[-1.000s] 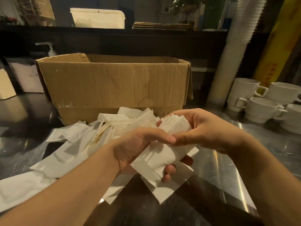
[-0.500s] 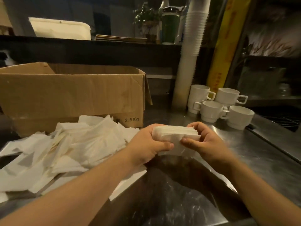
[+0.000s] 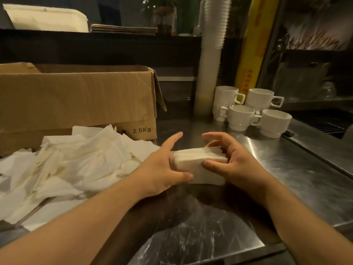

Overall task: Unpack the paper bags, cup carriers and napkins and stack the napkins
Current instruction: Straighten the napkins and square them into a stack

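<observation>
Two hands frame one squared stack of white napkins [image 3: 198, 165] that sits on the steel tabletop [image 3: 298, 169], just in front of the person. The left hand [image 3: 162, 169] lies against the stack's left end, its thumb along the near face and its fingers stretched out past the far edge. The right hand [image 3: 229, 161] lies against the right end, thumb on the near top edge and fingers arched loosely above the far side. Both hands are spread and relaxed, touching the stack from either side without clenching it. To the left, touching nothing the hands hold, one loose heap of unfolded napkins [image 3: 72, 169] sprawls over the tabletop, too tangled to count singly. Behind the heap stands one open cardboard box [image 3: 80, 100], printed "2.5Kg" on its near right corner; what is in it cannot be seen. To the right of the box rises one tall column of nested paper cups [image 3: 210, 54]. Beside its foot stand white ceramic cups [image 3: 275, 121]: four show rims, and the rear left one sits on a fifth. One yellow roll [image 3: 254, 44] leans behind them.
</observation>
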`<move>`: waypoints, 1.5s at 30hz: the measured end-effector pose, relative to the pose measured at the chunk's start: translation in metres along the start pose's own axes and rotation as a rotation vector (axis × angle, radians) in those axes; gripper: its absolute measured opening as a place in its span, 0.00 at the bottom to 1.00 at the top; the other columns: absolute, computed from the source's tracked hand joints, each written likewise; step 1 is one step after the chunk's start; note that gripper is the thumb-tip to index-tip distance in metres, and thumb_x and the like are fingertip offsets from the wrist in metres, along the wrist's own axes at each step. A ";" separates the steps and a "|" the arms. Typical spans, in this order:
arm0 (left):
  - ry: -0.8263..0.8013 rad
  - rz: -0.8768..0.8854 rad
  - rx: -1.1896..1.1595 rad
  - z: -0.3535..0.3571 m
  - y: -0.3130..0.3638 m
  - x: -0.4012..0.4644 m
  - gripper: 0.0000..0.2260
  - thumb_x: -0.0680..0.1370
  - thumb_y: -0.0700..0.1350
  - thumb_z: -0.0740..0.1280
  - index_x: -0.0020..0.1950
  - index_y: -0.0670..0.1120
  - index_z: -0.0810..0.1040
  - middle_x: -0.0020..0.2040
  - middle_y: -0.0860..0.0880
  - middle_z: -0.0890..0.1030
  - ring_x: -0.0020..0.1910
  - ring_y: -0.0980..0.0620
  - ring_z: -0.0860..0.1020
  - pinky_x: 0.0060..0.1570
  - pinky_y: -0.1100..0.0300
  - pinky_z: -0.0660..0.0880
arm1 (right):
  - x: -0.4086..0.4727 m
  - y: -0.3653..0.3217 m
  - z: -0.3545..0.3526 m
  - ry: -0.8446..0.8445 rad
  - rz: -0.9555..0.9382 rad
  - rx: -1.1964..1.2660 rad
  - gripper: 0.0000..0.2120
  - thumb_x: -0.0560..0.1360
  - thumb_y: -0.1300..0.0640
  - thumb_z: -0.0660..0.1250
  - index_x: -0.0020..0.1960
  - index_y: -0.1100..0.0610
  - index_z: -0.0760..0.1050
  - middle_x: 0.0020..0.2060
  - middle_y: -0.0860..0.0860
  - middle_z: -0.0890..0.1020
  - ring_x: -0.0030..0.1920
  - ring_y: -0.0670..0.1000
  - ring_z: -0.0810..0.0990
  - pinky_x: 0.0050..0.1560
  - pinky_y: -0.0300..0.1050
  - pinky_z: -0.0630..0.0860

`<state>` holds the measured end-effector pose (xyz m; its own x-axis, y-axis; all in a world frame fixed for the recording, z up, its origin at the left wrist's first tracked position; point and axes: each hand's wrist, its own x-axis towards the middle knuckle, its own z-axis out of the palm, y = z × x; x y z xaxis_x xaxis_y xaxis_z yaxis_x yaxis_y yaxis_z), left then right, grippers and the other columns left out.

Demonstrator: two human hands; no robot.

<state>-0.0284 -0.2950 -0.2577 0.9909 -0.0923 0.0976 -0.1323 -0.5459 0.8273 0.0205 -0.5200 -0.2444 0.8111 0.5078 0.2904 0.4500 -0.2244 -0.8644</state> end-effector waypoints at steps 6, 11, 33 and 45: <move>0.003 0.039 0.035 -0.003 -0.008 0.003 0.43 0.73 0.47 0.80 0.79 0.67 0.58 0.68 0.62 0.74 0.63 0.58 0.76 0.61 0.68 0.76 | 0.000 0.011 -0.002 0.038 -0.108 -0.172 0.35 0.67 0.46 0.79 0.68 0.31 0.66 0.62 0.37 0.72 0.61 0.33 0.71 0.56 0.25 0.71; -0.005 -0.020 0.092 -0.004 -0.008 0.007 0.43 0.74 0.49 0.79 0.81 0.64 0.57 0.70 0.61 0.72 0.61 0.60 0.73 0.59 0.68 0.69 | 0.004 0.017 -0.002 0.097 -0.224 -0.354 0.29 0.67 0.42 0.80 0.60 0.30 0.67 0.62 0.39 0.67 0.63 0.38 0.67 0.59 0.24 0.67; 0.000 0.027 -0.049 -0.005 -0.011 0.003 0.21 0.75 0.48 0.78 0.64 0.61 0.76 0.56 0.61 0.81 0.58 0.56 0.79 0.57 0.61 0.81 | 0.005 0.006 0.003 -0.106 0.151 -0.111 0.25 0.71 0.58 0.79 0.63 0.43 0.73 0.54 0.44 0.82 0.52 0.42 0.83 0.51 0.43 0.83; 0.069 0.084 -0.323 0.001 0.002 0.003 0.24 0.66 0.53 0.79 0.60 0.54 0.78 0.54 0.55 0.85 0.56 0.52 0.84 0.57 0.54 0.83 | -0.003 -0.013 0.009 -0.019 0.111 0.401 0.24 0.71 0.59 0.75 0.65 0.48 0.76 0.55 0.47 0.86 0.56 0.48 0.85 0.52 0.48 0.84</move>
<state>-0.0253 -0.2977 -0.2564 0.9776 -0.0632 0.2006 -0.2100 -0.2460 0.9462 0.0085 -0.5109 -0.2380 0.8380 0.5145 0.1818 0.1759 0.0607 -0.9825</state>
